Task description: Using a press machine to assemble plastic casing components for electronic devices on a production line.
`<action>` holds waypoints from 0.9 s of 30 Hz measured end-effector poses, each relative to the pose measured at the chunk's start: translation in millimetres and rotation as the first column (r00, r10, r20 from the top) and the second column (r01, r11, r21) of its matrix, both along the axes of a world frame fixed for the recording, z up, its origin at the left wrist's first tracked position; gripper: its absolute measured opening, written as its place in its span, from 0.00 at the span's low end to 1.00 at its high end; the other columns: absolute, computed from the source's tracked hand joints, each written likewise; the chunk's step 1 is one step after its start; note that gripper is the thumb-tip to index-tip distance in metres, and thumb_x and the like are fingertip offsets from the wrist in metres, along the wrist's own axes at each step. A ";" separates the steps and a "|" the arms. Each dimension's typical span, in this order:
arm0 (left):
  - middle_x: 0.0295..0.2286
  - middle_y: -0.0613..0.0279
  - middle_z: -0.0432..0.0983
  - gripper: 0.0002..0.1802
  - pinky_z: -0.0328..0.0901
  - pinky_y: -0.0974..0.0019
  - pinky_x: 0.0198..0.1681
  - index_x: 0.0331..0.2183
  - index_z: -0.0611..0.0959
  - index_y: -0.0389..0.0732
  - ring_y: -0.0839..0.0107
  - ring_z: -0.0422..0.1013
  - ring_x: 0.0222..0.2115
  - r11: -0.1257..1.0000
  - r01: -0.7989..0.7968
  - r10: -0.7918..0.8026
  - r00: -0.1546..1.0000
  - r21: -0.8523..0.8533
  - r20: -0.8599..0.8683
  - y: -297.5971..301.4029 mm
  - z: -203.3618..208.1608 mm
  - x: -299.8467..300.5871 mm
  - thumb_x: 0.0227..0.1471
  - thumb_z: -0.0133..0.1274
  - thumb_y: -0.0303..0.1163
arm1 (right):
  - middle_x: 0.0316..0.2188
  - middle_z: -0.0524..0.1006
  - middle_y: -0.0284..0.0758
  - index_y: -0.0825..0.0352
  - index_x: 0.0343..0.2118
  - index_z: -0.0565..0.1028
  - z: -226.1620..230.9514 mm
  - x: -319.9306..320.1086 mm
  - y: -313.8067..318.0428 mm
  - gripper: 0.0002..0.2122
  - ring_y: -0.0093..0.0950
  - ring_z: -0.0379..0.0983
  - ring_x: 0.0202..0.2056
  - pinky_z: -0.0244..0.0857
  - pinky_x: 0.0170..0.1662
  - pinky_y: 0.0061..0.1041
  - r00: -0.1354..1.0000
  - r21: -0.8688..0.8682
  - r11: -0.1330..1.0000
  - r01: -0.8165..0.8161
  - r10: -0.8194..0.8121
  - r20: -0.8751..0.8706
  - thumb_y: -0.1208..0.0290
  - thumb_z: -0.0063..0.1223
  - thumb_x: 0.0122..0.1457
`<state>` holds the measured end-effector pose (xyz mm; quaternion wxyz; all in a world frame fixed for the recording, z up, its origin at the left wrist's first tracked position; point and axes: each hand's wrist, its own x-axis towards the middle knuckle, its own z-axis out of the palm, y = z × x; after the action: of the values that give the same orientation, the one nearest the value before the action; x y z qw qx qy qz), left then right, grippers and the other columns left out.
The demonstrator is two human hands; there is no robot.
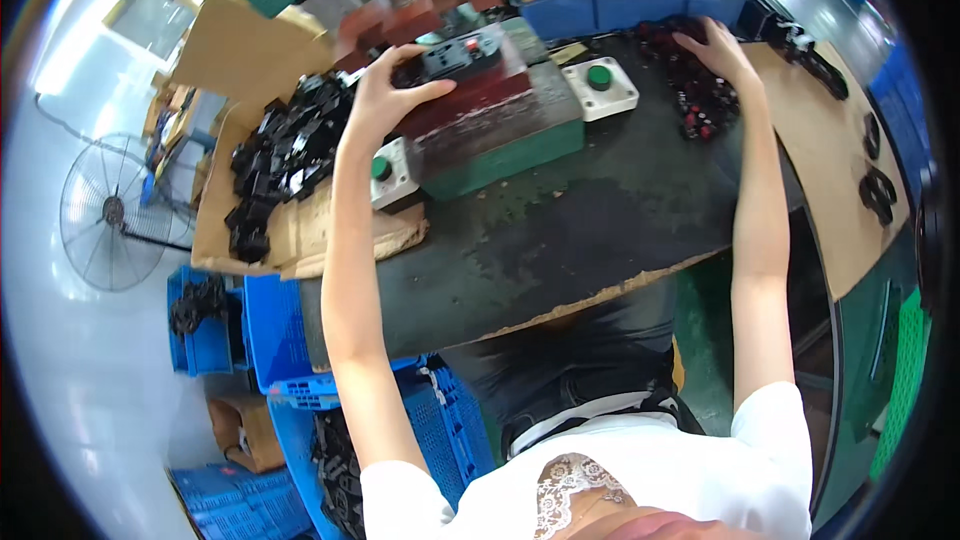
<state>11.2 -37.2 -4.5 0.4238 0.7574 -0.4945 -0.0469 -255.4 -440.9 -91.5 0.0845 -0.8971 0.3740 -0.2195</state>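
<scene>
My left hand (383,95) curves around the left end of a black plastic part (462,56), thumb on the near side and fingers on the far side. That part, with a small red piece on it, lies on the dark red block (470,105) of a press fixture with a green base (505,162). My right hand (716,52) dips its bent fingers into a pile of small dark red and black pieces (700,100) at the bench's far right. What those fingertips hold is hidden.
Two white button boxes with green buttons, one right (600,88) and one left (393,172), flank the fixture. A cardboard box (215,210) of black parts stands left. Behind is a blue bin (630,8). Blue crates (440,420) stand below the worn bench edge; cardboard (800,140) lies right.
</scene>
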 end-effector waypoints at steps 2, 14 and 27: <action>0.34 0.62 0.76 0.32 0.63 0.72 0.44 0.42 0.80 0.36 0.74 0.71 0.36 0.999 -0.035 0.034 0.998 -0.014 -0.048 -0.1 -1.2 -2.7 0.32 0.71 0.37 | 0.53 0.67 0.50 0.68 0.54 0.66 1.2 2.4 -2.1 0.34 0.45 0.63 0.55 0.59 0.56 0.40 0.987 -0.030 0.993 0.118 -0.114 0.109 0.40 0.48 0.54; 0.39 0.61 0.75 0.32 0.65 0.70 0.46 0.43 0.76 0.37 0.73 0.72 0.39 0.961 0.082 -0.099 0.994 -0.264 -0.052 35.6 2.5 -64.7 0.30 0.66 0.17 | 0.53 0.67 0.51 0.61 0.59 0.60 21.0 -108.6 -157.6 0.28 0.50 0.67 0.50 0.62 0.52 0.42 0.865 -0.432 0.796 0.424 -0.214 0.455 0.72 0.46 0.51; 0.39 0.60 0.73 0.31 0.66 0.71 0.42 0.41 0.75 0.38 0.73 0.72 0.38 0.922 0.161 -0.124 0.984 -0.353 0.125 96.9 14.3 -110.3 0.31 0.70 0.24 | 0.38 0.71 0.44 0.58 0.63 0.52 -2.3 -179.7 -228.8 0.40 0.42 0.70 0.35 0.67 0.37 0.34 0.974 -0.090 0.990 0.112 -0.127 -0.188 0.75 0.58 0.45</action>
<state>-99.1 59.7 9.8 0.5260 0.6299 -0.5691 0.0524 -435.1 -669.8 -93.7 -0.0011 -0.8927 0.4247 -0.1505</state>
